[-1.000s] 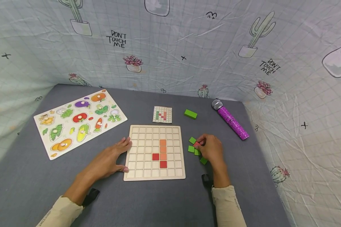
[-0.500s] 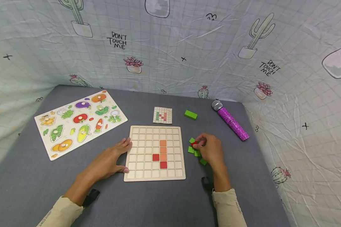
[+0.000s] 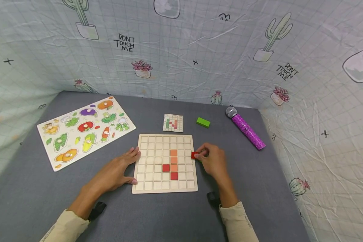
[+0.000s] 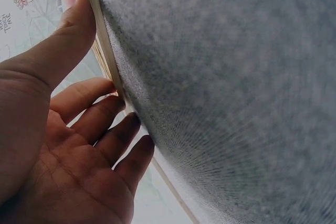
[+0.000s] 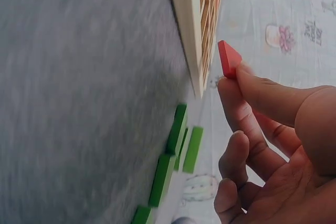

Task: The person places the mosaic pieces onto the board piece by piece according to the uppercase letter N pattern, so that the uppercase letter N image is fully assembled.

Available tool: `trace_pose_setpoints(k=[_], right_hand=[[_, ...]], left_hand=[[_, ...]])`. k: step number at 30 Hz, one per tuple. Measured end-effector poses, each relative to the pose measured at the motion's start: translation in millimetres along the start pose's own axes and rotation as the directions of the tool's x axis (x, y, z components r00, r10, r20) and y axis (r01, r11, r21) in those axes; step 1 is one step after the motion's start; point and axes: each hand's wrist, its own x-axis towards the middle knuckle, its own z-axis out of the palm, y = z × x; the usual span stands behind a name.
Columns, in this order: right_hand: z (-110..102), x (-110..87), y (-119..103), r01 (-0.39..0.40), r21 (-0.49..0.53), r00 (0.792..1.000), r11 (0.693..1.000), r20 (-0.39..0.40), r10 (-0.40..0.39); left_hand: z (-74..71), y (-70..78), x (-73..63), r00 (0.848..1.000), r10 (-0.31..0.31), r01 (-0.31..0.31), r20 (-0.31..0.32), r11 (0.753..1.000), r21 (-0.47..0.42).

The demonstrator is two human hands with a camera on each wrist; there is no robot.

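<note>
A wooden grid board (image 3: 151, 188) lies flat on the table, with a column of orange square tiles (image 3: 173, 160) and two red tiles (image 3: 166, 168) set in its cells. My left hand (image 3: 116, 171) rests at the board's left edge, thumb and fingertips touching it with the fingers fairly straight. Between thumb and index finger my right hand (image 3: 213, 161) pinches a red square tile (image 5: 229, 60), held above the board's right edge. Several green tiles (image 5: 161, 179) lie on the table below the right hand; in the head view that hand hides most of them.
Behind the board lies a small pattern card (image 3: 173, 123) with a coloured grid. To its right are a green block (image 3: 203, 122) and a glittery purple microphone (image 3: 248, 130). A vegetable peg puzzle (image 3: 87, 131) occupies the table's left side. Printed fabric (image 3: 181, 80) hangs around the table.
My right hand has picked the red tile up from among the green ones and carried it left to the board's right edge. The left hand stays in place.
</note>
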Motion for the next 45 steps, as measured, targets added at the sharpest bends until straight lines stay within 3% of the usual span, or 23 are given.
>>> trace_pose_setpoints(k=[8,15,23,34,45], right_hand=[[14,-4.1,-19,0.031,0.036,0.999,0.999,0.029,-0.032],[27,-6.0,-37,0.106,0.064,0.993,0.992,0.044,-0.109],[41,-7.5,-54,0.116,0.065,0.987,0.991,0.105,-0.122],[56,-2.6,-74,0.162,0.001,0.974,0.987,0.164,-0.16],[72,0.2,-91,0.159,-0.1,0.971,0.982,0.198,-0.137]], left_hand=[[-0.4,1.0,0.8,1.0,-0.002,0.002,-0.002,1.0,0.002],[-0.8,0.7,0.2,1.0,-0.004,0.004,-0.001,1.0,0.004],[-0.4,-0.6,-1.1,1.0,0.002,-0.002,-0.003,1.0,0.007],[-1.4,0.3,0.0,1.0,-0.006,0.006,0.003,1.0,0.004],[-1.0,0.5,1.0,1.0,0.0,0.0,0.002,1.0,0.0]])
